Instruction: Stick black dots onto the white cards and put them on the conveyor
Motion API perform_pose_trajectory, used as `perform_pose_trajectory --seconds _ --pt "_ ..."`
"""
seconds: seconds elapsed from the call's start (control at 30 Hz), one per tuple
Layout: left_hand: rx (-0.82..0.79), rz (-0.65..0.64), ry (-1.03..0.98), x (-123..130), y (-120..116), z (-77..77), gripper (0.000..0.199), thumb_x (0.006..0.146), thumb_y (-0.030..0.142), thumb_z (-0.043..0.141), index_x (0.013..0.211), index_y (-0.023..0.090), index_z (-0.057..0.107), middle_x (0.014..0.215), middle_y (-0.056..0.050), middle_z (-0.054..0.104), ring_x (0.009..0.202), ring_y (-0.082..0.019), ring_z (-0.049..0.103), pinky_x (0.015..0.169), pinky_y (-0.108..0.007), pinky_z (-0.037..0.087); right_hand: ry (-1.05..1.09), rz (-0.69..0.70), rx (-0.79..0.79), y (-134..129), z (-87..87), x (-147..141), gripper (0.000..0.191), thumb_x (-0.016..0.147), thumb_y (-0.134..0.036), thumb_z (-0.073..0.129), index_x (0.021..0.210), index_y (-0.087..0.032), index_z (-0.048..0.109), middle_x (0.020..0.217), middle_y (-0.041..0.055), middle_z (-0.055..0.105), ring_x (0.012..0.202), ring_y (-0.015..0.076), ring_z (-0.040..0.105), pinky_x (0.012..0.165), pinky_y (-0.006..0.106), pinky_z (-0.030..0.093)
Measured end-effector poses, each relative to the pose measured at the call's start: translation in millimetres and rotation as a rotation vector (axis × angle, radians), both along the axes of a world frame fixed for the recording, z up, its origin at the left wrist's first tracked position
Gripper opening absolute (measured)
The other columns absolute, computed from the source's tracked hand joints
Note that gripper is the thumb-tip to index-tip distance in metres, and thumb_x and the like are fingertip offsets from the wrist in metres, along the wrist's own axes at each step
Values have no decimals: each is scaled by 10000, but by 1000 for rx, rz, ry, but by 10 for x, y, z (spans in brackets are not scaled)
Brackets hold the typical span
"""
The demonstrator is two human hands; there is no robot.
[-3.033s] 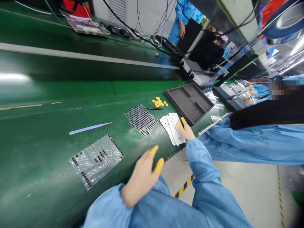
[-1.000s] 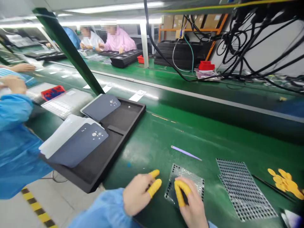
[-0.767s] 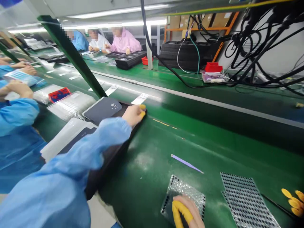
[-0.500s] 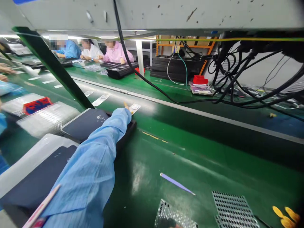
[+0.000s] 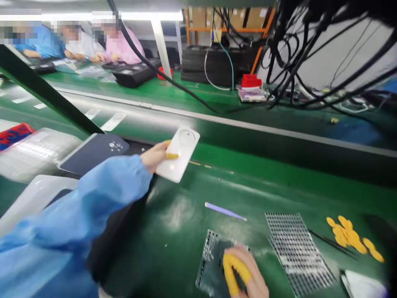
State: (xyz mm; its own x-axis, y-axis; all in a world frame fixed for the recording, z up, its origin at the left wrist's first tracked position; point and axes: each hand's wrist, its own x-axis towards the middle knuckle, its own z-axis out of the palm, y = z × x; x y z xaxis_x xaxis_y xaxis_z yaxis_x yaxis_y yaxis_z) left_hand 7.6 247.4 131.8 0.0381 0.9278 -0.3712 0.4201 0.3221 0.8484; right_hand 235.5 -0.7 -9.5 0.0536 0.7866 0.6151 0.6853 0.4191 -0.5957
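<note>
My left hand [image 5: 155,156], with yellow finger cots on its fingertips, grips a white rectangular panel [image 5: 180,159] by its left edge. A round recess marks the panel's upper end. Lower down, my right hand [image 5: 245,271] rests over a clear sheet with dark dots [image 5: 207,252]. Yellow cots cover its thumb and forefinger, which are curled together; whatever is between them is hidden. A purple pair of tweezers [image 5: 226,211] lies between the panel and that sheet. To the right is a larger sheet with rows of black dots [image 5: 299,248].
Loose yellow finger cots [image 5: 349,236] and dark tweezers [image 5: 331,242] lie at right. Dark blue panels [image 5: 93,155] and clear trays [image 5: 40,151] stand at left. White pieces [image 5: 114,121] sit on the belt. A green post [image 5: 52,91] and black cables [image 5: 297,54] cross the view. Co-workers sit opposite.
My left hand has drawn back from the belt, bringing the white panel nearer. My right hand has come into fuller view over the dotted sheet. The camera view has shifted.
</note>
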Motion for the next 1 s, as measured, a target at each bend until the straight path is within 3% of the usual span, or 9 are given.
perform_pose_trajectory --seconds 0.07,0.13,0.17,0.23,0.3,0.43,0.6,0.77,1.0 --pt "-140 -55 -136 106 -780 -219 453 817 315 641 1216 146 511 924 -83 706 687 -207 667 598 -344 569 10 4 36 -16 201 -6 196 832 -118 607 1016 -177 642 871 66 719 860 207 701 805 374 599" --pt "-303 11 -460 204 -1533 -420 554 745 347 706 1226 181 485 977 -87 708 716 -220 679 600 -341 576 17 -5 77 -5 361 -30 236 805 -58 615 1013 -169 634 866 72 713 817 183 691 849 412 575" --pt "-373 38 -525 254 -1855 -505 567 736 358 720 1223 184 486 1008 -93 706 757 -228 686 619 -333 579 10 2 79 0 409 -45 253 796 -45 624 1014 -172 631 873 72 712 815 177 684 865 422 562" --pt "-437 62 -607 363 -2344 -642 590 745 380 724 1248 197 476 1087 -101 690 845 -244 689 673 -330 587 -23 36 58 -11 442 -71 265 798 -55 632 1031 -181 622 899 72 714 831 173 674 893 437 537" --pt "-438 43 -642 473 -2639 -741 607 778 391 697 1303 213 450 1169 -107 662 924 -258 682 721 -334 593 -68 96 12 -63 429 -82 262 823 -82 613 1063 -187 610 945 75 717 889 182 666 925 451 513" --pt "-300 -19 -652 611 -2868 -816 604 831 349 645 1376 242 407 1242 -100 629 1043 -270 648 781 -314 587 -102 201 -96 -200 444 -50 272 878 -85 509 1119 -186 586 1005 65 714 967 180 654 979 443 483" --pt "-96 -87 -497 588 -2962 -810 607 838 247 631 1399 251 398 1121 -86 679 951 -245 667 775 -295 571 -210 265 -96 -264 577 -3 312 892 -66 430 1151 -162 574 1075 75 703 1041 174 640 1000 413 481" --pt "-37 -77 -445 509 -2991 -814 669 793 211 668 1404 265 401 1142 -85 671 931 -260 670 787 -320 565 -341 305 -50 -283 588 -32 273 884 -139 481 1134 -132 590 1229 153 632 1221 228 547 993 451 492" --pt "-40 -101 -370 432 -2998 -845 577 720 210 706 1276 242 553 1023 -94 706 819 -266 669 776 -356 557 -339 319 -57 -244 611 -64 258 880 -176 498 1107 -96 592 1243 221 598 1228 277 532 952 482 516"
